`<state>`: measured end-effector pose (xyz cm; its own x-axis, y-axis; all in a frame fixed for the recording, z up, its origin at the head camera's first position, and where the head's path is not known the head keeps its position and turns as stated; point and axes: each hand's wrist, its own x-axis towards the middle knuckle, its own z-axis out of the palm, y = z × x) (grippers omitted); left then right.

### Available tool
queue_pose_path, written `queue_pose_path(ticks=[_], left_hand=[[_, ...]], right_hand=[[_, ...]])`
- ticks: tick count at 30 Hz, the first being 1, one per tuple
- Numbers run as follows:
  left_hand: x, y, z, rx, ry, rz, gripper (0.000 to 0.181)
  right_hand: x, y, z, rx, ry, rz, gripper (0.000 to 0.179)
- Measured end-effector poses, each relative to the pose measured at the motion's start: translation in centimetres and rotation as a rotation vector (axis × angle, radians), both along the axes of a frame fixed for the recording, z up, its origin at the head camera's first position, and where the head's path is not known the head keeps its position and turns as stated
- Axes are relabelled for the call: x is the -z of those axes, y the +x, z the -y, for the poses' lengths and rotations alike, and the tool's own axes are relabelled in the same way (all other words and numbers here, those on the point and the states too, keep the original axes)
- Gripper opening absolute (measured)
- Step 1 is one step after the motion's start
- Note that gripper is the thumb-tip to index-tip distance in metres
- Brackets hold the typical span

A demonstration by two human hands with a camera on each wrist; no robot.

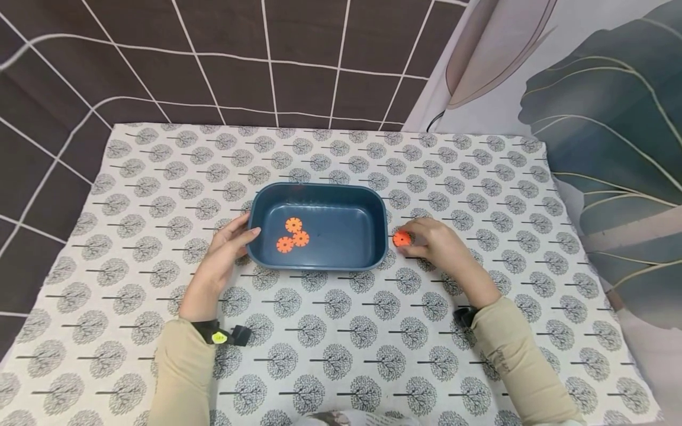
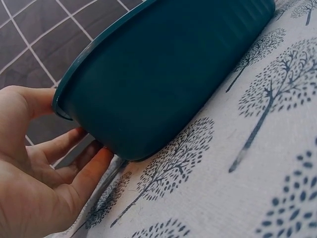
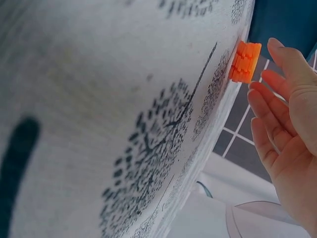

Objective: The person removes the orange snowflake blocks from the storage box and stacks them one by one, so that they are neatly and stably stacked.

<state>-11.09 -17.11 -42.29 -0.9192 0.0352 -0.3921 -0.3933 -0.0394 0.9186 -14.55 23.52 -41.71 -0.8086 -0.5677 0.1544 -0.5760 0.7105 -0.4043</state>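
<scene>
A dark blue plastic basin (image 1: 319, 260) stands on the table. Inside, toward its left, lie three orange notched plastic discs (image 1: 293, 225). My left hand (image 1: 225, 248) grips the basin's left end, thumb over the rim and fingers against the outer wall, as the left wrist view shows with the hand (image 2: 44, 168) at the basin (image 2: 148, 74). To the right of the basin a short stack of orange notched discs (image 1: 402, 238) sits on the cloth. My right hand (image 1: 434, 242) is beside this stack; in the right wrist view its loosely bent fingers (image 3: 270, 106) are apart from the stack (image 3: 245, 62).
A white cloth (image 1: 335, 331) with a tree print covers the table. Behind it hangs a dark curtain (image 1: 303, 35) with white grid lines. A leaf-patterned curtain (image 1: 629, 148) hangs at the right. Both wrists wear black straps (image 1: 205, 331).
</scene>
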Motion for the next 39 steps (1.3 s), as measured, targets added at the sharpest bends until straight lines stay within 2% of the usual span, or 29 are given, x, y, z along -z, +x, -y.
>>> queue_pose_path(ticks=[7,15,19,27,31,39], left_hand=[[-0.1,0.0,0.0,0.000,0.008,-0.001,0.062],[0.0,0.0,-0.1,-0.009,0.012,0.002,0.063],[-0.1,0.1,-0.1,-0.010,0.006,0.005,0.063],[0.1,-0.2,0.0,-0.003,-0.007,0.000,0.063],[0.0,-0.3,0.1,0.004,-0.021,-0.004,0.063],[0.0,-0.2,0.3,0.014,-0.015,-0.003,0.063]], right_hand=[[-0.4,0.2,-0.1,0.027,-0.025,0.007,0.042],[-0.9,0.3,0.2,-0.007,-0.111,-0.098,0.043],[-1.2,0.2,0.6,-0.009,-0.128,-0.113,0.043],[-2.5,0.4,1.3,0.042,-0.138,-0.008,0.047],[-3.1,0.4,2.4,0.063,-0.173,0.006,0.050],[-3.1,0.1,4.7,0.042,-0.241,0.054,0.063]])
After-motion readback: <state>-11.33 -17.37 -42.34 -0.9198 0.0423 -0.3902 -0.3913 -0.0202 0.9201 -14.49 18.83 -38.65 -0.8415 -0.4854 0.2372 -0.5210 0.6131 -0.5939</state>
